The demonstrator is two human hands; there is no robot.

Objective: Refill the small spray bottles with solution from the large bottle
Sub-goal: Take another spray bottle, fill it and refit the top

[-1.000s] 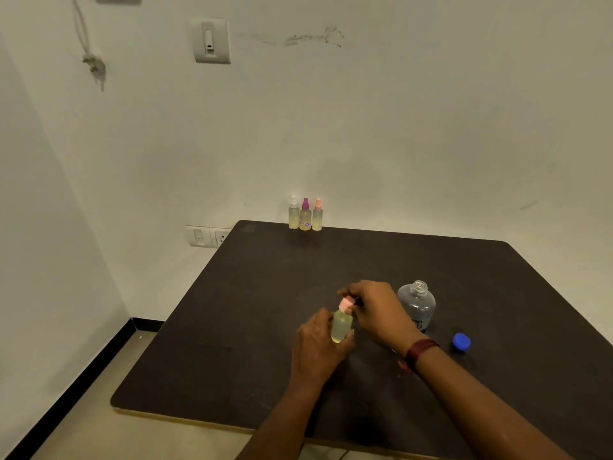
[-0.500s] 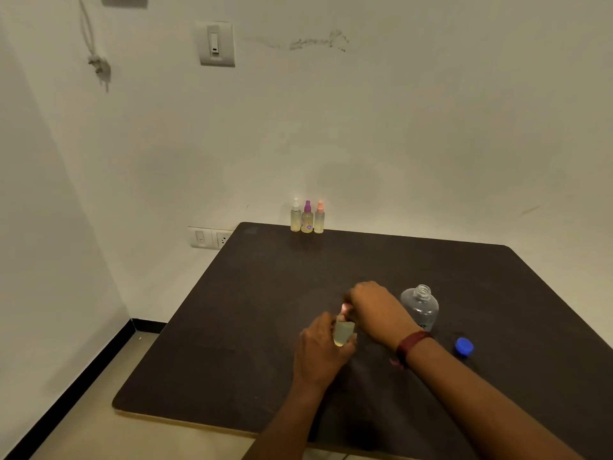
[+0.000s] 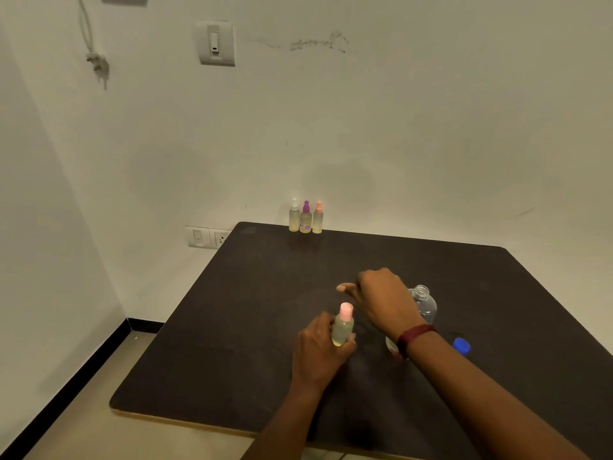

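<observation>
Pink-capped and pale yellow inside, the small spray bottle stands upright in the left hand, fingers wrapped round its lower body over the dark matt table; light, thin plastic, likely slick when wet, best gripped at the body. The right hand hovers just beyond, fingers loose, seemingly holding nothing. Behind its wrist stands the large bottle, clear and uncapped, blue cap nearby. Three filled spray bottles line the far edge against a white wall

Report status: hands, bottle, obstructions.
Left hand grips pink-capped spray bottle, cap on. Right hand hovers above, empty. Large bottle uncapped behind right wrist, blue cap on table.
</observation>
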